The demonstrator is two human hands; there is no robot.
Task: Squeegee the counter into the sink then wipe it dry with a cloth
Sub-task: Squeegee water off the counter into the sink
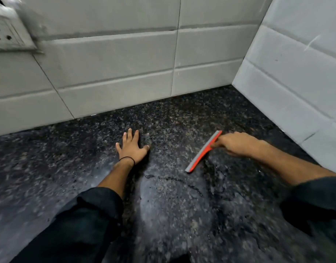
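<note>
The dark speckled granite counter [172, 205] fills the lower view, wet, with a thin line of water curving across its middle. My right hand [233, 144] grips the handle of an orange squeegee [203, 151] with a grey rubber blade; its blade rests on the counter, running diagonally from far right to near left. My left hand [132, 147] lies flat on the counter to the left of the squeegee, fingers spread, holding nothing. No sink and no cloth are in view.
Pale tiled walls [115, 73] close off the counter at the back and on the right, meeting in a corner at the far right. A white wall socket [5, 33] sticks out at the upper left.
</note>
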